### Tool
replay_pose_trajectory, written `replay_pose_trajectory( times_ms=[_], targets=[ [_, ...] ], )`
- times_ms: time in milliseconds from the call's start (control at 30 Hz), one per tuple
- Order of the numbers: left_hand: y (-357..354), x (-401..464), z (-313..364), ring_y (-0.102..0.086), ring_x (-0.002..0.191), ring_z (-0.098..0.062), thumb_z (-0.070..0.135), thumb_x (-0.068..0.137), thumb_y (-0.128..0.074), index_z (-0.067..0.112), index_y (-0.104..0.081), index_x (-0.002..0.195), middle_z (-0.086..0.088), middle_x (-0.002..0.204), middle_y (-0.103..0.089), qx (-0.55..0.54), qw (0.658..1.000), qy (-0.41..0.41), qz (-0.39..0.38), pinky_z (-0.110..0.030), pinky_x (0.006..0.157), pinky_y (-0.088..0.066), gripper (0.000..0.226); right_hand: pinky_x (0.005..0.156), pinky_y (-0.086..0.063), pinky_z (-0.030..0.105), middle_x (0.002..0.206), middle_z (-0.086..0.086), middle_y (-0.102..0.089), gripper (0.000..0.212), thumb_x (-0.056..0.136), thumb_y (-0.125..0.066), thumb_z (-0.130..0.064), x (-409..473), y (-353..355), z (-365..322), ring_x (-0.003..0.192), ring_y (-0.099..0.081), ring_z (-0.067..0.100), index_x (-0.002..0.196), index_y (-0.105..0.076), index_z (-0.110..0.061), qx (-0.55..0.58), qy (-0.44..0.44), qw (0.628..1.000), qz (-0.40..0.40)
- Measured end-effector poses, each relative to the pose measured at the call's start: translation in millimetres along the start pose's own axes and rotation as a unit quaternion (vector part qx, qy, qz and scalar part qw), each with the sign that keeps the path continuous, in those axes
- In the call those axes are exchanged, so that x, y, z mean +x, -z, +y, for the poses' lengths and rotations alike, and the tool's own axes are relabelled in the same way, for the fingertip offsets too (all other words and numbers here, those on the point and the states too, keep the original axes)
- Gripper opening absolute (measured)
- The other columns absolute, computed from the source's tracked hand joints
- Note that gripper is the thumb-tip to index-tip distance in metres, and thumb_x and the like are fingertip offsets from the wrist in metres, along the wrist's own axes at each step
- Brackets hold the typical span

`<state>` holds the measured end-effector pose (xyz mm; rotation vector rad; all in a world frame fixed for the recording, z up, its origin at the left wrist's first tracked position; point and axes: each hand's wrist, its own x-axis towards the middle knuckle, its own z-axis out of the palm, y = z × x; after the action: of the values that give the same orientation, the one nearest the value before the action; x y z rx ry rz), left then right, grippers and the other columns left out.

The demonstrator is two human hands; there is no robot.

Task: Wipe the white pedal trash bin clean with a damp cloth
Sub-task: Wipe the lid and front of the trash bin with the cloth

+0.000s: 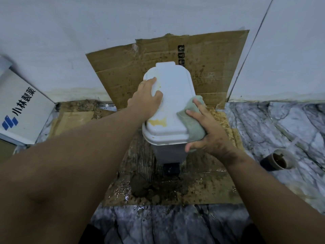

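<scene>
The white pedal trash bin [173,95] stands upright on dirty cardboard, its lid down and marked with yellowish stains along the left and near edges. Its black pedal [171,168] shows below the front. My left hand [146,98] lies on the lid's left side, fingers wrapped over the rim. My right hand [209,131] presses a pale green cloth [192,124] with spread fingers against the lid's near right corner and side. The bin's body is mostly hidden under the lid.
Soiled cardboard [211,67] leans on the white wall behind the bin, and more lies wet and muddy underneath. A white printed box [22,110] sits at the left. A dark cup [277,160] with brown contents stands on the marble floor at the right.
</scene>
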<state>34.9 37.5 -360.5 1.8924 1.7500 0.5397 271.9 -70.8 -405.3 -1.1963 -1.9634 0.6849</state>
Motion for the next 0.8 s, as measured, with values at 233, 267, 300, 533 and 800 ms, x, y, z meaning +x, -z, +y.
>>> replay_pose_trajectory(
  times_ms=[233, 267, 300, 533, 800],
  targets=[
    [0.6, -0.3, -0.7, -0.039, 0.141, -0.028, 0.054, 0.089, -0.029, 0.036, -0.024, 0.156, 0.005, 0.164, -0.022, 0.001, 1.0, 0.002, 0.002, -0.056, 0.111, -0.032, 0.069, 0.115, -0.019, 0.07, 0.153, 0.018, -0.04, 0.1, 0.061, -0.063, -0.083, -6.3, -64.4, -36.0, 0.145, -0.02, 0.053, 0.134, -0.06, -0.014, -0.225, -0.008, 0.957, 0.183],
    [0.4, -0.6, -0.6, -0.039, 0.141, -0.028, 0.054, 0.089, -0.029, 0.036, -0.025, 0.156, 0.005, 0.164, -0.022, -0.001, 1.0, 0.002, 0.002, -0.056, 0.111, -0.032, 0.069, 0.117, -0.016, 0.068, 0.152, 0.018, -0.043, 0.099, 0.064, -0.058, -0.084, -5.8, -71.5, -42.7, 0.144, -0.023, 0.053, 0.134, -0.061, -0.014, -0.248, -0.02, 0.948, 0.197],
    [0.3, -0.9, -0.4, -0.039, 0.14, -0.028, 0.054, 0.088, -0.029, 0.036, -0.025, 0.156, 0.005, 0.164, -0.022, -0.003, 1.0, 0.002, 0.002, -0.056, 0.112, -0.032, 0.07, 0.118, -0.013, 0.066, 0.152, 0.018, -0.043, 0.096, 0.068, -0.054, -0.085, -6.0, -75.3, -47.9, 0.144, -0.023, 0.052, 0.135, -0.06, -0.016, -0.257, -0.031, 0.944, 0.205],
    [-0.4, 0.2, -0.6, -0.037, 0.142, -0.027, 0.054, 0.087, -0.028, 0.035, -0.024, 0.156, 0.004, 0.165, -0.021, -0.011, 1.0, -0.001, 0.0, -0.055, 0.114, -0.03, 0.072, 0.117, -0.027, 0.058, 0.159, 0.016, -0.031, 0.061, 0.098, -0.043, -0.054, -2.3, -25.2, -13.6, 0.149, -0.024, 0.036, 0.14, -0.055, -0.013, -0.109, 0.048, 0.987, 0.109],
    [-0.1, -0.3, -0.9, -0.037, 0.142, -0.027, 0.054, 0.088, -0.028, 0.034, -0.023, 0.157, 0.004, 0.165, -0.02, -0.005, 1.0, -0.001, -0.003, -0.056, 0.113, -0.031, 0.072, 0.12, -0.024, 0.031, 0.167, 0.005, -0.013, 0.075, 0.083, -0.069, -0.052, 4.5, -16.3, -20.0, 0.154, -0.012, 0.017, 0.147, -0.044, -0.021, 0.006, -0.025, 0.997, 0.078]
  ],
)
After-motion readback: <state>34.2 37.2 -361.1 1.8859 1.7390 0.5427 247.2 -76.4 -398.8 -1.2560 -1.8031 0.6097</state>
